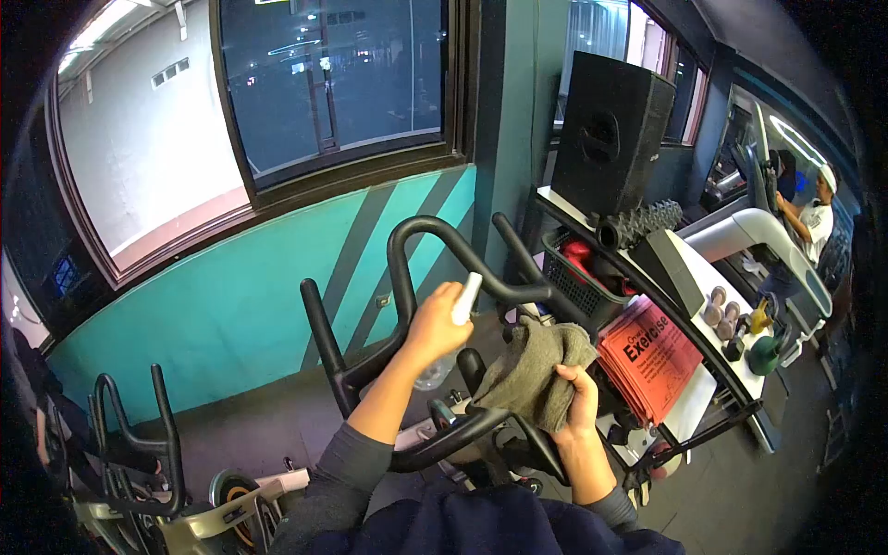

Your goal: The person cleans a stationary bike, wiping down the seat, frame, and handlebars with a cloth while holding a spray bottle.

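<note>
My left hand (435, 326) is closed around the neck of a spray bottle (468, 298). Its white spray head points up past my fingers, and part of the clear body shows below my wrist. In my right hand (580, 407) is a grey-green cloth (534, 368), bunched up with the thumb on top. Both hands are over the black handlebar (401, 252) of an exercise bike. The cloth hangs over the bar's right side and hides part of it.
A rack (698, 347) on the right carries a black speaker (610, 129), a basket (578, 287), red exercise sheets (650, 356) and small dumbbells (716, 305). Another bike (139, 444) stands at lower left. A teal wall (231, 314) runs ahead. A person (814, 217) is far right.
</note>
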Motion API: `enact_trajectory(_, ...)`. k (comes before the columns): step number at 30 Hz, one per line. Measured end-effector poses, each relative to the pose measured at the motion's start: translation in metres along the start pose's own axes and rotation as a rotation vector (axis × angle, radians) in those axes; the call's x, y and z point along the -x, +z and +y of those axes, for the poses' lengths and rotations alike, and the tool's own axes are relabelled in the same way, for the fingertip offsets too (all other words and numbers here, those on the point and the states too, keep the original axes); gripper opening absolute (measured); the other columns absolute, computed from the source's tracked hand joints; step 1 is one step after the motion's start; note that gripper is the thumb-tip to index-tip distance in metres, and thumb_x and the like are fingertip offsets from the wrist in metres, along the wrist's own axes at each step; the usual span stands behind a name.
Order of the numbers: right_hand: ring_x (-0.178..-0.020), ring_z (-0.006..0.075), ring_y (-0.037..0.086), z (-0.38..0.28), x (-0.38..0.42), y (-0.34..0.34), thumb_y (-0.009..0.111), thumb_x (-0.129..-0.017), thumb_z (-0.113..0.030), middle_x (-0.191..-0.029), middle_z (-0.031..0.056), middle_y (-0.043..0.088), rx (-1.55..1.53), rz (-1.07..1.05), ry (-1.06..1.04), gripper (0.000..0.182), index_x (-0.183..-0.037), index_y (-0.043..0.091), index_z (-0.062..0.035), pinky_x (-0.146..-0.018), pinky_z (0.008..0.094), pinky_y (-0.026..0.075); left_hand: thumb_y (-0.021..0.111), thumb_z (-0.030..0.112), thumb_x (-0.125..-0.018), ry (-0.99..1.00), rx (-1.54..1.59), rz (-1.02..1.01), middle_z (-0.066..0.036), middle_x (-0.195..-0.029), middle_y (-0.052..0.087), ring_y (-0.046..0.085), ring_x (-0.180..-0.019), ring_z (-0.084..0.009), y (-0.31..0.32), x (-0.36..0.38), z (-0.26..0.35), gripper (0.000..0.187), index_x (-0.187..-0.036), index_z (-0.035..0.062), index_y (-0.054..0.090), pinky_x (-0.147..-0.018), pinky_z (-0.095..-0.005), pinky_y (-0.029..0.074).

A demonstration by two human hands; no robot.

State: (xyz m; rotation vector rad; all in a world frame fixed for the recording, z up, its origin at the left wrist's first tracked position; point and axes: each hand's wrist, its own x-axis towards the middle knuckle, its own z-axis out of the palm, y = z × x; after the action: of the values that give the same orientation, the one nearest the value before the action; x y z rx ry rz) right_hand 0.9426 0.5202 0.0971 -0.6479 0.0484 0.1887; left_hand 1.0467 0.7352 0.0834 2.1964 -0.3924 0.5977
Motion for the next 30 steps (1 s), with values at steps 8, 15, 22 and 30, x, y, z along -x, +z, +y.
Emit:
enact_trajectory(8, -0.100, 0.0304, 0.060, -0.002, 0.003, -0.007, 0.055, -0.079, -0.014, -0.110, 0.0151, 0.062, -0.012, 0.019, -0.036, 0.041, -0.118, 0.052, -0.0001, -0.092, 0.0430, 0.046, 0.064, 0.007, -0.064, -0.042, 0.056, 0.033, -0.021, -0.092, 0.053, 0.054, -0.088, -0.0444, 0.003, -0.003, -0.003, 0.035, -0.094, -0.0014, 0.050, -0.074, -0.0486, 0.045)
enact_trajectory(15, -0.099, 0.0305, 0.060, -0.006, 0.003, -0.010, 0.054, -0.079, -0.014, -0.110, 0.0158, 0.062, 0.005, 0.041, -0.034, 0.041, -0.118, 0.052, 0.0004, -0.092, 0.0420, 0.046, 0.064, 0.007, -0.063, -0.093, 0.093, 0.012, -0.022, -0.091, 0.053, 0.053, -0.089, -0.0439, 0.009, 0.000, -0.005, 0.033, -0.091, -0.0015, 0.049, -0.074, -0.0479, 0.044)
enact_trajectory(22, -0.105, 0.0311, 0.058, -0.009, -0.001, -0.015, 0.054, -0.079, -0.014, -0.115, 0.0162, 0.060, 0.004, 0.023, -0.060, 0.044, -0.121, 0.050, 0.0000, -0.096, 0.0434, 0.045, 0.066, 0.012, -0.064, -0.129, 0.074, 0.033, -0.019, -0.089, 0.052, 0.054, -0.086, -0.0398, 0.012, -0.001, -0.011, 0.035, -0.090, -0.0012, 0.048, -0.074, -0.0441, 0.044)
enact_trajectory(30, -0.107, 0.0312, 0.058, -0.012, -0.008, -0.020, 0.055, -0.080, -0.016, -0.117, 0.0155, 0.059, -0.007, 0.025, -0.091, 0.046, -0.123, 0.050, -0.0015, -0.097, 0.0440, 0.044, 0.066, 0.010, -0.064, -0.157, 0.084, 0.044, -0.019, -0.094, 0.052, 0.053, -0.090, -0.0394, 0.015, 0.002, -0.010, 0.037, -0.095, -0.0016, 0.051, -0.078, -0.0430, 0.044)
